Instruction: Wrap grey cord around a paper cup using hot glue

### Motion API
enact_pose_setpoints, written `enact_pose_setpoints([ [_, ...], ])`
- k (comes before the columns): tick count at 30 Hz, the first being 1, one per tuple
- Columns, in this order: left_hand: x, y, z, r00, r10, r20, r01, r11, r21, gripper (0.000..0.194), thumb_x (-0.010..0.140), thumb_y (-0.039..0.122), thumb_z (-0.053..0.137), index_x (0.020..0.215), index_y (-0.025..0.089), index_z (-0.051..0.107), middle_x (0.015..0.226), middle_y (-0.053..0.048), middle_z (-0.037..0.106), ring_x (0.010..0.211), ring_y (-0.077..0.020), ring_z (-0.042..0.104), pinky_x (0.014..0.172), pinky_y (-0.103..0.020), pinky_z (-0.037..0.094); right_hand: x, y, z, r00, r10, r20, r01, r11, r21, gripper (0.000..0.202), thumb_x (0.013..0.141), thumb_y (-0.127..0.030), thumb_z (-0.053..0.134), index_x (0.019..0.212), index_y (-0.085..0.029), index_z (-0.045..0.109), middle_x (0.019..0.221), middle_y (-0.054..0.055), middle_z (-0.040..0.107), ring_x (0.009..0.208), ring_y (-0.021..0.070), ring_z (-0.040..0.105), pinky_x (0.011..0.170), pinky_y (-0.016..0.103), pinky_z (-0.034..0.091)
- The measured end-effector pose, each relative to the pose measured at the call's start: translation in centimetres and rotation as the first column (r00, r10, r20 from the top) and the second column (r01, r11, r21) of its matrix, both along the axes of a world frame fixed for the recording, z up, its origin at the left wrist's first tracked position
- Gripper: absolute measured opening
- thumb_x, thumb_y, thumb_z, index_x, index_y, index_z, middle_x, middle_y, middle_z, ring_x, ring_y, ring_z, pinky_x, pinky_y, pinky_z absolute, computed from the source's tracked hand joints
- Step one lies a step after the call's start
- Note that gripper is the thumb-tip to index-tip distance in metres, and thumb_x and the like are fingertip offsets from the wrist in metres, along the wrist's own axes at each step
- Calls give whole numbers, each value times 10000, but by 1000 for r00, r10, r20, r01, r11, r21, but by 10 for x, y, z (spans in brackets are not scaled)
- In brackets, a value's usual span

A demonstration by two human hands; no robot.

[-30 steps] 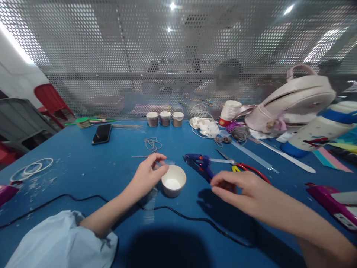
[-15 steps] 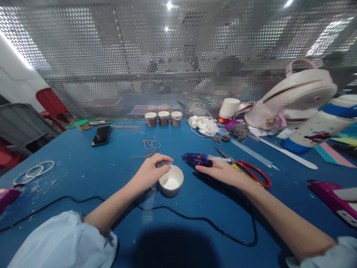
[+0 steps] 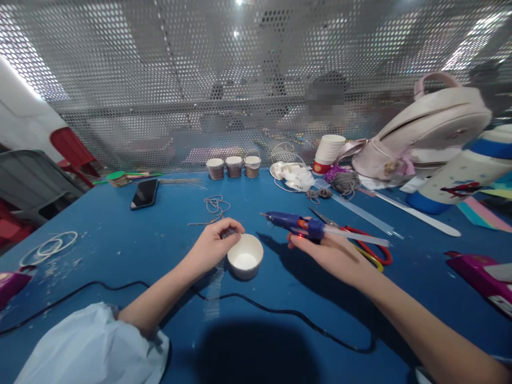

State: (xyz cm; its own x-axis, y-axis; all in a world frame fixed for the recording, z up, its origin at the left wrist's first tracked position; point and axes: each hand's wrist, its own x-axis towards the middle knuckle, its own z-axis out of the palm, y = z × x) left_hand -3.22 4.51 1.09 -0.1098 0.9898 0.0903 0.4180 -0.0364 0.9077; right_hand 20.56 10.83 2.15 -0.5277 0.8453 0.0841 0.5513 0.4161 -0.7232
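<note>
My left hand [image 3: 216, 242] is curled at the far left rim of a small white paper cup [image 3: 245, 261]. Its thumb rests at the rim, and the other fingertips are partly hidden. The cup stands upright, with nothing visible inside. My right hand [image 3: 332, 248] grips a blue hot glue gun [image 3: 294, 221] held above the table, its nozzle pointing left. A red light glows on the gun, and a clear glue stick [image 3: 360, 236] sticks out of its back. Scissors [image 3: 370, 250] with red and yellow handles lie partly behind the right hand.
A black cord [image 3: 272, 308] crosses the blue table in front of the cup. Grey twine [image 3: 216, 205] lies beyond it. Three wrapped cups [image 3: 234, 167], a phone [image 3: 144, 193], stacked paper cups [image 3: 328, 153], a bag [image 3: 428, 133] and a bottle [image 3: 460, 176] stand or lie around.
My right hand has lifted the glue gun off the table and turned it, its back end now toward me. The left hand's thumb and forefinger have drawn closer together; the cup has hardly moved.
</note>
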Motion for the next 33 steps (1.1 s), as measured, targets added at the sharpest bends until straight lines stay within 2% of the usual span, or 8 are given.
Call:
enact_pose_setpoints([
  [4,0,-1,0,1000,-15,-4,15,1000,24,61,757,208,546,765,179,600,699,19,562,655,-118,490,617,-239,377,1,-27,14,993,99,58,-102,993,63,147,867,-347,509,851,-214,570,699,-17,627,600,143,559,553,239,422],
  [8,0,-1,1,1000,-20,-14,20,1000,24,58,764,201,542,762,173,593,724,11,579,670,-120,498,633,-242,386,-10,-43,21,977,185,106,-203,961,190,56,847,-232,504,854,-203,551,705,0,620,563,128,534,550,230,397],
  [11,0,-2,1,1000,-12,-16,12,1000,22,57,764,194,543,754,170,594,724,9,584,670,-120,502,639,-243,392,-16,-44,19,966,215,141,-245,939,243,54,837,-209,500,863,-188,543,737,32,637,548,134,540,529,241,374],
  [18,-2,-5,-4,999,-7,-47,9,999,49,74,771,218,541,760,179,602,754,-6,623,692,-134,528,642,-250,404,-18,-47,6,943,181,281,-279,889,364,43,828,-176,478,857,-178,510,701,24,610,586,171,575,528,264,344],
  [23,-1,-8,-3,997,22,-74,-18,998,54,76,764,231,547,743,184,603,752,-9,633,685,-139,539,645,-258,408,-22,-51,5,907,190,376,-359,814,456,88,848,-179,423,835,-166,508,699,46,606,556,161,549,508,266,313],
  [26,1,-10,-2,996,24,-81,-20,998,53,75,768,221,540,748,186,604,776,-14,648,707,-143,551,659,-259,415,-25,-53,4,909,150,390,-361,752,551,78,847,-190,451,803,-167,511,663,32,591,509,151,505,499,269,281],
  [30,0,-10,-3,998,16,-68,-13,999,47,74,777,208,532,760,186,600,813,-20,658,745,-149,568,688,-265,425,-26,-55,2,906,113,408,-379,647,662,104,817,-122,446,756,-169,516,615,27,556,477,168,482,497,287,269],
  [33,-1,-9,-4,997,19,-68,-16,999,46,72,777,210,534,761,187,600,821,-20,659,743,-151,569,685,-266,427,-27,-56,0,906,74,417,-376,595,711,164,802,-68,408,726,-176,505,586,24,532,458,167,471,502,290,274],
])
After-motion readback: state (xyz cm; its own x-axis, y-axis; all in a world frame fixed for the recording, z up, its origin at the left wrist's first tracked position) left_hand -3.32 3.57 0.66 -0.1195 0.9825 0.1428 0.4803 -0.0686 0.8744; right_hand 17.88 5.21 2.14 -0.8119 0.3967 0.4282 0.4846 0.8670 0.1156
